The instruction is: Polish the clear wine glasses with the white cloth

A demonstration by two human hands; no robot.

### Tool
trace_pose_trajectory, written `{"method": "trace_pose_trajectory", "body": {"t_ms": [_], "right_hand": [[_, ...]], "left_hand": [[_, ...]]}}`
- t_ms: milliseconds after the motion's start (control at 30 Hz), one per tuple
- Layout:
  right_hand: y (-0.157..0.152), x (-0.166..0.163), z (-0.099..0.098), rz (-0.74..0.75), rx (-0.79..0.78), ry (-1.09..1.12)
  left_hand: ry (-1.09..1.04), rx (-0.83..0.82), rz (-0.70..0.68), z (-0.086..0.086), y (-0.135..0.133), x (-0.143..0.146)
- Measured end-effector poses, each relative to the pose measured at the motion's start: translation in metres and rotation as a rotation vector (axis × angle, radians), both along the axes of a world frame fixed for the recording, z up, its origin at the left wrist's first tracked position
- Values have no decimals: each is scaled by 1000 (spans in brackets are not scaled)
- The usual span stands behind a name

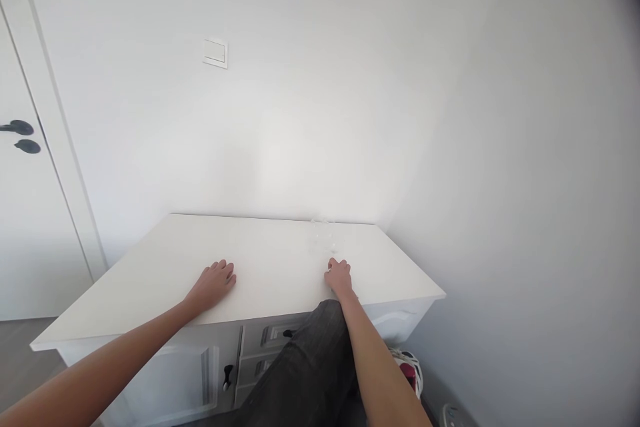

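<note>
My left hand (213, 285) lies on the white top (270, 270) of a cabinet, left of its middle, with the fingers stretched out loosely and nothing under them that I can see. Farther right, my right hand (340, 277) is over the same top near its front edge. Its fingers are curled in, and whatever may be between them is hidden or too small to name. Just beyond it, close to the wall, lies a clear, see-through thing (323, 239) whose kind I cannot make out.
Below the top are a cabinet door (175, 380) and drawers (280, 333) with dark handles. My knee in dark trousers (313, 360) touches the front edge. A white basket (413, 370) stands at the right. A light switch (215, 53) and a door (35, 227) are at the left.
</note>
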State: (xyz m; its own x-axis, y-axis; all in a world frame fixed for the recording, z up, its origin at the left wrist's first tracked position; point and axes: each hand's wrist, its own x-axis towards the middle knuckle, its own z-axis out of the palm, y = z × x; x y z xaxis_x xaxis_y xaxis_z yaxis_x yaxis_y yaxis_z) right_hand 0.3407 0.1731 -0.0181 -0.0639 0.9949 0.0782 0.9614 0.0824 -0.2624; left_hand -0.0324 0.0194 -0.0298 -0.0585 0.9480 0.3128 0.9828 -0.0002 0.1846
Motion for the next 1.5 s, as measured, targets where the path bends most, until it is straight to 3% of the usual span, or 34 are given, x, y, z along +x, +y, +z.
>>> {"method": "trace_pose_trajectory", "body": {"t_ms": [267, 433, 600, 967, 1100, 1300, 1367, 1500], "right_hand": [[-3, -5, 5, 40, -50, -21], [0, -7, 5, 83, -116, -49], [4, -7, 1, 123, -124, -82], [11, -11, -3, 136, -155, -106], [17, -13, -6, 138, -116, -100], [28, -9, -11, 137, -105, -88], [31, -6, -11, 160, -113, -89], [38, -5, -12, 190, -111, -71]], "left_hand": [[-15, -7, 28, 6, 0, 4], [-27, -59, 98, 13, 10, 7], [9, -6, 86, 15, 22, 9], [38, -70, 123, 14, 88, 22], [64, -34, 43, 13, 116, 47], [80, -25, -162, 2, 157, 116], [41, -76, -275, -2, 169, 136], [-9, -195, -352, -4, 190, 153]]}}
